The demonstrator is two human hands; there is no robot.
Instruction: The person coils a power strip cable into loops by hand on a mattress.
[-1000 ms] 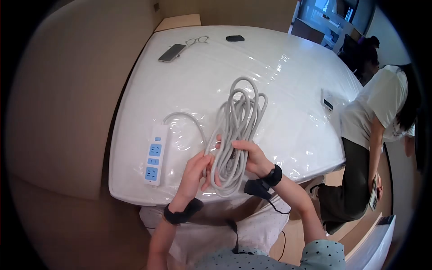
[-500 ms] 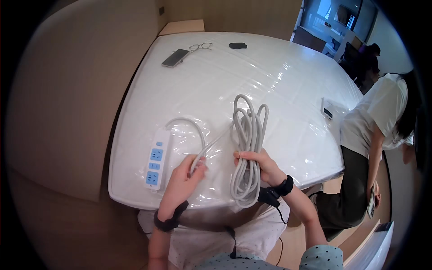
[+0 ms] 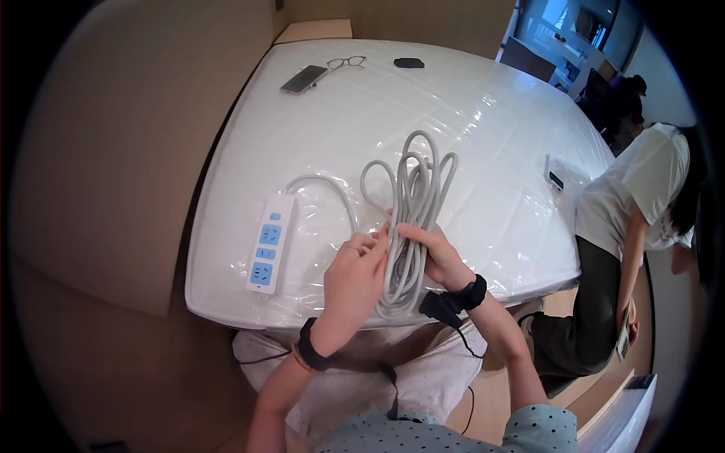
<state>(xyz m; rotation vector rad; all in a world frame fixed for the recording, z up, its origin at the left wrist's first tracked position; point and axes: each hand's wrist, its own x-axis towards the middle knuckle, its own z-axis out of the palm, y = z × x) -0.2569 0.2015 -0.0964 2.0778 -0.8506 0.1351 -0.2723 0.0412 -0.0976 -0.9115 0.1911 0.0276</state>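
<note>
A bundle of grey power cable (image 3: 411, 196) in long loops is upright before me at the mattress's near edge. My right hand (image 3: 439, 253) is closed around its middle, thumb across the front strands. My left hand (image 3: 355, 275) has come against the bundle's left side, fingers closed on a length of the same cable; its fingertips are partly hidden behind the strands. From there the cable arcs over to a white power strip (image 3: 285, 219) with blue sockets, lying on the mattress to the left.
The plastic-covered mattress (image 3: 302, 143) also bears a phone (image 3: 304, 79), eyeglasses (image 3: 347, 62), a black object (image 3: 408, 63) and a small dark-screened device (image 3: 556, 180). A person (image 3: 634, 196) sits at the right, and another person (image 3: 623, 102) is farther back.
My left hand has moved right, bringing its cable length to the bundle, where another loop now stands at the left. The right hand still holds the coil.
</note>
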